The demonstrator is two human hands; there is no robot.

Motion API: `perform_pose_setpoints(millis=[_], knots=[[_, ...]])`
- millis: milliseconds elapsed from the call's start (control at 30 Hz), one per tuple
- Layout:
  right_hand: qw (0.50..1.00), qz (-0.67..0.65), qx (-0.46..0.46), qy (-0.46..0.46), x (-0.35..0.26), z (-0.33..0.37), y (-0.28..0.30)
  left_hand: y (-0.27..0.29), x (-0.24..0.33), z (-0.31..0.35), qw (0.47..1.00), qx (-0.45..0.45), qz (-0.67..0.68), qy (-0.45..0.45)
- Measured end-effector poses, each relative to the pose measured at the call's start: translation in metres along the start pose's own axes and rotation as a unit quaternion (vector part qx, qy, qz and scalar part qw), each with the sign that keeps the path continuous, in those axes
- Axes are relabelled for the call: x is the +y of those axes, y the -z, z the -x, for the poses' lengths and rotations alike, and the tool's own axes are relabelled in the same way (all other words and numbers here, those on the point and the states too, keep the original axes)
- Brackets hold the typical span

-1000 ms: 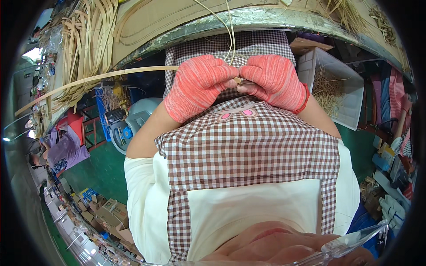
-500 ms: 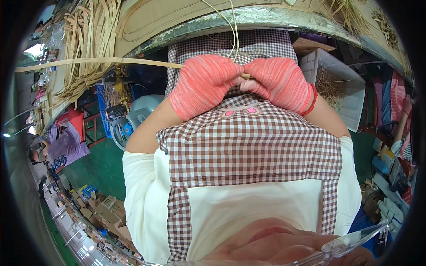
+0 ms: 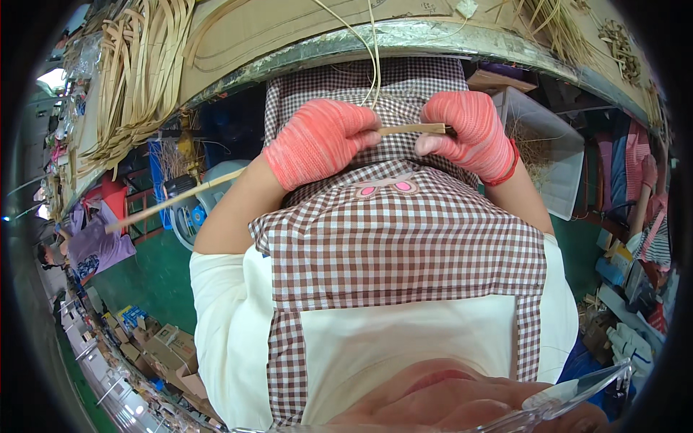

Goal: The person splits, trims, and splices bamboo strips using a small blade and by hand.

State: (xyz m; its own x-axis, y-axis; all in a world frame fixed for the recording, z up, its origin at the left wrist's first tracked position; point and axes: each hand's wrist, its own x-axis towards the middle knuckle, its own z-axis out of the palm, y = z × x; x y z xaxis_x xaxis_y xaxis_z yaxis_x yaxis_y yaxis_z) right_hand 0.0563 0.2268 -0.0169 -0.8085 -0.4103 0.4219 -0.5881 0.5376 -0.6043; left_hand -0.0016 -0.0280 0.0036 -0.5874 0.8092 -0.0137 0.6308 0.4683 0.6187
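Observation:
Both my hands wear pink knitted gloves and are held over my lap. My left hand (image 3: 325, 141) is closed, pinching a flat, pale bamboo-like strip (image 3: 408, 130). A short length of it sticks out to the right, and its cut end reaches my right hand (image 3: 473, 137). To the left, a long tail of what looks like the same strip slants down past my left forearm. The fingers of my right hand are curled, with thumb and fingertips apart around the strip's end. A small dark thing shows there, too small to name. Two thin pale strands (image 3: 375, 65) run up from my left fingers to the table.
A worktable (image 3: 303, 47) curves across the far side, carrying a bundle of pale strips (image 3: 141, 58) at left and more strips (image 3: 552, 32) at right. A whitish plastic bin (image 3: 563, 173) with fibrous scraps stands at right. My checked apron (image 3: 404, 245) covers my lap.
My hands have moved apart, baring the strip's short end between them. The strip's left tail has swung down toward me. My left hand has shifted slightly left and my right hand right.

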Motion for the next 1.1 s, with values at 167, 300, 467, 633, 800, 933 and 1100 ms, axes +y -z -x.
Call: perform_pose_setpoints(millis=[167,300,467,633,800,933,1100], knots=[[0.984,0.108,-0.143,0.024,0.003,-0.007,-0.011,0.001,0.006,-0.008,0.987,-0.076,0.140,0.005],[0.991,-0.090,-0.088,-0.049,0.007,0.004,-0.025,0.003,0.014,-0.017,0.976,-0.121,0.175,0.047],[0.990,-0.133,-0.022,-0.052,0.018,0.011,-0.016,0.012,0.022,-0.013,0.995,-0.067,0.055,0.044],[0.956,-0.248,0.125,-0.095,0.028,0.025,0.006,0.017,0.021,0.005,0.998,0.047,-0.038,0.029],[0.974,-0.180,0.088,-0.109,0.013,0.017,0.011,0.005,0.024,-0.001,0.995,0.078,0.048,0.037],[0.995,-0.073,0.028,-0.063,0.018,0.009,-0.015,0.005,0.036,-0.011,0.992,0.024,0.101,0.067],[0.989,-0.123,0.059,-0.055,0.018,0.007,-0.023,0.001,0.037,-0.014,0.988,0.032,0.136,0.069]])
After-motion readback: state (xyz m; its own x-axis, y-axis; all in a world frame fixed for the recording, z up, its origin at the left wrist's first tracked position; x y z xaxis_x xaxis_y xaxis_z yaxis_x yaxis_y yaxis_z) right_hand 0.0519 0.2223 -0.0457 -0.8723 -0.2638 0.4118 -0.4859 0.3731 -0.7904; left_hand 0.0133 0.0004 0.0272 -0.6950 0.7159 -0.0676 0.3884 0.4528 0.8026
